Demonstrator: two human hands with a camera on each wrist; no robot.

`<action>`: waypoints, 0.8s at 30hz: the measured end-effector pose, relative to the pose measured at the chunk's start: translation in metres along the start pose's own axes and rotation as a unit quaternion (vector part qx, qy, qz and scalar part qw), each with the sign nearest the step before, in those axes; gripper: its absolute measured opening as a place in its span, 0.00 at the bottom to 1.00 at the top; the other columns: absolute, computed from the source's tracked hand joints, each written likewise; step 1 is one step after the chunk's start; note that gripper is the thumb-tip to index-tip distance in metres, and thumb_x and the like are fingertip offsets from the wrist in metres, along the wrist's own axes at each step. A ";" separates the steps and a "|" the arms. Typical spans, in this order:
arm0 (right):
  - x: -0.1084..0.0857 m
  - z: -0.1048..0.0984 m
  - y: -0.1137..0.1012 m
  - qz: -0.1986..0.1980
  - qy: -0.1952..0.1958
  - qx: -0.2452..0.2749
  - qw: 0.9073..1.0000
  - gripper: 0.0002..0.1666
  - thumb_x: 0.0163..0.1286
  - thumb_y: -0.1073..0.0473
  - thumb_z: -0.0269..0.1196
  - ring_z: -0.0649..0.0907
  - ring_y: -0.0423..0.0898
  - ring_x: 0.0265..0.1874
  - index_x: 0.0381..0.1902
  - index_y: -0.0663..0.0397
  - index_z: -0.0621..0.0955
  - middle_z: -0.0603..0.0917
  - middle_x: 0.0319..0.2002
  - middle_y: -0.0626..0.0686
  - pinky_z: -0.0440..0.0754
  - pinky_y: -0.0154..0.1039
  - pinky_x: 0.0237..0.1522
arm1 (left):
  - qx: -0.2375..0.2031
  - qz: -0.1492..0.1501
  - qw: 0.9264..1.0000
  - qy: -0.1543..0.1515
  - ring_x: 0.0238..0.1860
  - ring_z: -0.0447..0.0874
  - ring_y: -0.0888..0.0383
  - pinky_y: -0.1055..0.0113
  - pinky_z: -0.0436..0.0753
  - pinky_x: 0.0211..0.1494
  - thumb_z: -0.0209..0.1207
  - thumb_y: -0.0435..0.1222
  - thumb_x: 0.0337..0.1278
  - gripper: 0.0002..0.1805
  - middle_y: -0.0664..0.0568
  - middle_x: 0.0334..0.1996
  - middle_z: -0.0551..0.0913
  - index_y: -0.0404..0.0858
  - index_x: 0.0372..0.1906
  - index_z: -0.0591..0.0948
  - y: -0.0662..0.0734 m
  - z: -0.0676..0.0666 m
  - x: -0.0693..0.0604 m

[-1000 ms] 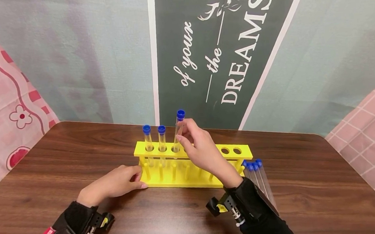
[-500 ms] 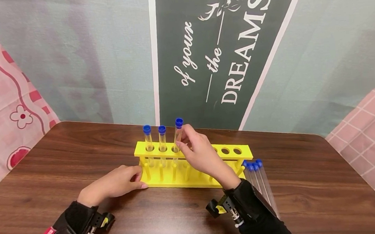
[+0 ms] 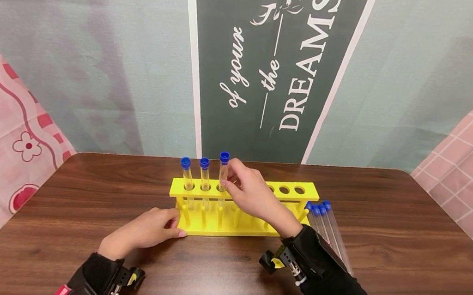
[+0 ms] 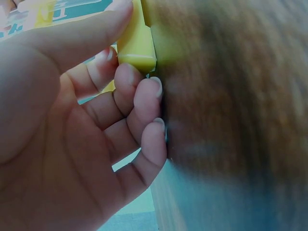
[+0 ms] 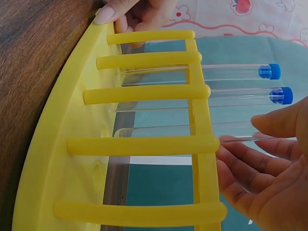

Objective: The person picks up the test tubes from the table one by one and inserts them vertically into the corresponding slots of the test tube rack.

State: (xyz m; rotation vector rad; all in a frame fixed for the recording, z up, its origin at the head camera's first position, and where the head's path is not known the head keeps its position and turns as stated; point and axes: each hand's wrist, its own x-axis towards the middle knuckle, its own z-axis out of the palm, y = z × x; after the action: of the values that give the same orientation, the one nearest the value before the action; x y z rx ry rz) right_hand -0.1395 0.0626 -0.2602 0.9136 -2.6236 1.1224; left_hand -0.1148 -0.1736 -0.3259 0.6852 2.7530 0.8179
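A yellow test tube rack (image 3: 230, 230) stands on the table. Its left end is held by my left hand (image 3: 151, 228), thumb and fingers around the base corner (image 4: 137, 55) in the left wrist view. Between thumb and fingers, my right hand (image 3: 251, 190) pinches a clear test tube (image 3: 223, 170) with a blue cap. That tube passes through the third hole from the left, and its lower end sits low in the rack in the right wrist view. Two more capped tubes, one at far left (image 3: 187, 175) and one beside it (image 3: 205, 175), stand upright in the first two holes.
Several blue-capped test tubes (image 3: 330, 232) lie on the brown wooden table (image 3: 393, 237), just right of the rack. Holes at the rack's right end (image 3: 299, 190) hold no tubes. A printed cloth (image 3: 156, 79) hangs behind the table.
The pinched tube has gone down into the third hole and straightened a little, its cap now about level with the others. My right hand lowered with it. My left hand stayed still.
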 end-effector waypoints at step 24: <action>0.004 -0.003 -0.001 0.051 -0.026 -0.013 0.998 0.03 0.63 0.64 0.61 0.79 0.45 0.32 0.33 0.57 0.76 0.79 0.30 0.49 0.78 0.35 0.38 | -0.004 -0.002 1.000 -0.003 0.17 0.58 0.63 0.71 0.58 0.22 0.61 0.46 0.52 0.18 0.58 0.14 0.59 0.42 0.21 0.67 0.002 -0.002 0.002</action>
State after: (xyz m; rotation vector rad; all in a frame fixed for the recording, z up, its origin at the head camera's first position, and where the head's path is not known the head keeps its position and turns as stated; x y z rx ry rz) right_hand -0.1431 0.0623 -0.2561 0.8228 -2.7496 1.0993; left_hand -0.1164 -0.1718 -0.3229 0.6792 2.7440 0.8236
